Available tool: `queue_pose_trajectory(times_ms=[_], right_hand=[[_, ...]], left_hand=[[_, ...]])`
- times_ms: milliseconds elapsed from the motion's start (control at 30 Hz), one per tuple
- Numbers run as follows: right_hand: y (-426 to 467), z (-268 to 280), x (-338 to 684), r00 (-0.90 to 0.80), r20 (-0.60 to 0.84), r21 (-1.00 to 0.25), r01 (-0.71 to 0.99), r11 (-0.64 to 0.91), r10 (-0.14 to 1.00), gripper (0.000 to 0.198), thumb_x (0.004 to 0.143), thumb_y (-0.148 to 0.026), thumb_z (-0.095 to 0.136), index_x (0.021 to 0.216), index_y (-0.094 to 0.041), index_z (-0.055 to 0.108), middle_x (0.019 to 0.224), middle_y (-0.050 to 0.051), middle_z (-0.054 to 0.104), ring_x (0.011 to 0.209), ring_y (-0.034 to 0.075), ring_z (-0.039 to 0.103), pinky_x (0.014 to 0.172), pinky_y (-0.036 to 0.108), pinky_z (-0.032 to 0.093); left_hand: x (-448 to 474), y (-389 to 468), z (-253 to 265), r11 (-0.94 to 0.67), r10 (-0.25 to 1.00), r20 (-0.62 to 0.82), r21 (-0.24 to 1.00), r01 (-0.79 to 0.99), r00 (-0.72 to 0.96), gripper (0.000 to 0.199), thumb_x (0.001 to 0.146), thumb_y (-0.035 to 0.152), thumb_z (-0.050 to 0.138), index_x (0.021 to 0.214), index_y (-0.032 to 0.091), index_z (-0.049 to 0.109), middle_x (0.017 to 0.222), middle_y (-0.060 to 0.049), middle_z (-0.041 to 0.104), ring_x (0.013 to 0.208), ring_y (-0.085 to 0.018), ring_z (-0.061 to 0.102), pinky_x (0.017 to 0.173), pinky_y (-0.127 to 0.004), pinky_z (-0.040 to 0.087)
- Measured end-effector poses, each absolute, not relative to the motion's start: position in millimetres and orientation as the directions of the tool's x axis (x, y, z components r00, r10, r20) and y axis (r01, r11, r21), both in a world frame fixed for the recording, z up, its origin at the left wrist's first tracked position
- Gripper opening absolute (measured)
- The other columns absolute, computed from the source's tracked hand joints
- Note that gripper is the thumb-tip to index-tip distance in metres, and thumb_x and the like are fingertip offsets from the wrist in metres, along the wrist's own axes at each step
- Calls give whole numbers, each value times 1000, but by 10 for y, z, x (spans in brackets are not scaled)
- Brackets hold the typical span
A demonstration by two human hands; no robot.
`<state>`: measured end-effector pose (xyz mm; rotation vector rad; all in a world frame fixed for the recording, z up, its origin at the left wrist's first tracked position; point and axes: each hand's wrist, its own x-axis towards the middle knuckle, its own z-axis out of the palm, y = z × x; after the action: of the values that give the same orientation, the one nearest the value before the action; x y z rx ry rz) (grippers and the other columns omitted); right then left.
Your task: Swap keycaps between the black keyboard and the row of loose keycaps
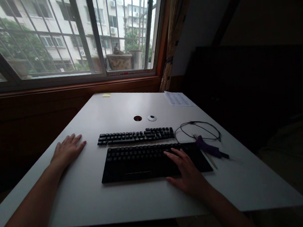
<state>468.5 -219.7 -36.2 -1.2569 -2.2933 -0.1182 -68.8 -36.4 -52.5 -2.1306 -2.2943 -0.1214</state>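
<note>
My left hand (66,150) lies flat on the white table, left of the keyboard, with its fingers spread and nothing in it. Over the right part of a black keyboard (135,166) rests my right hand (184,169), fingers apart; the thumb reaches the keyboard's front edge. The keyboard shows rows of keys at its back and a dark bare area at its front. Just behind it, loose black keycaps (136,136) are set out in rows. A purple-handled tool (207,147) lies at the keyboard's right end, beside a thin pointed stick (211,160).
A black cable (219,132) is coiled on the right. Farther back are a round hole (137,118) in the white table (119,107), its white cover (152,118), a printed sheet (179,98) and a yellow note (106,95). A barred window (94,33) stands behind.
</note>
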Motion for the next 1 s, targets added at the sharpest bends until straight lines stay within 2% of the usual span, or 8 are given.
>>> queue_pose_trajectory(times_ms=[67,167,300,467,567,700,833,1000], right_hand=[[-2197,-359,4676,-434,452,-158,821,549,779,73,90,-34,71,152,-24,35,148,11,57,147,31,41,120,65,34],[-2196,-375,4678,-444,494,-144,806,574,748,68,91,-32,69,150,-26,36,144,10,60,146,29,42,122,64,31],[-2204,-371,4671,-442,460,-134,823,552,770,75,90,-36,68,154,-24,32,151,12,53,150,32,36,122,66,29],[-2218,-349,4658,-439,468,-132,823,552,767,68,91,-37,67,152,-26,37,147,11,57,148,31,40,122,66,29],[-2211,-357,4664,-443,449,-125,829,545,776,74,90,-38,68,154,-25,34,152,12,52,150,33,37,122,67,29],[-2201,-373,4674,-426,461,-135,833,536,778,70,90,-38,69,152,-26,37,144,10,60,145,31,43,123,65,28],[-2198,-377,4676,-438,458,-120,832,542,773,76,89,-41,69,155,-26,33,148,11,57,147,33,41,122,67,28],[-2196,-380,4675,-435,477,-114,831,544,764,76,89,-36,70,155,-28,33,142,8,62,144,31,45,123,65,28]], left_hand=[[-680,-371,-514,77,995,56,48,996,-79,79,97,65,20,160,19,35,169,-17,25,155,-37,22,119,-63,22],[-681,-375,-505,73,996,43,56,996,-75,78,97,64,21,160,19,35,169,-16,24,156,-37,21,119,-63,22],[-692,-364,-512,68,996,52,65,996,-71,78,97,64,22,159,18,35,169,-17,25,155,-38,21,119,-64,21],[-672,-374,-491,79,996,28,43,996,-80,78,97,62,21,160,19,34,169,-16,25,156,-37,20,119,-63,22],[-672,-384,-487,66,998,23,29,997,-66,77,98,61,21,160,18,33,170,-17,23,156,-37,19,119,-63,22],[-708,-369,-529,54,997,44,32,998,-56,78,98,63,20,160,18,33,169,-17,24,156,-37,21,119,-63,22],[-721,-360,-551,62,996,57,42,997,-64,78,98,64,21,160,18,34,169,-17,25,155,-38,22,119,-64,23],[-703,-373,-533,64,996,55,67,996,-68,78,97,63,23,160,18,35,168,-17,26,155,-38,22,119,-64,22]])
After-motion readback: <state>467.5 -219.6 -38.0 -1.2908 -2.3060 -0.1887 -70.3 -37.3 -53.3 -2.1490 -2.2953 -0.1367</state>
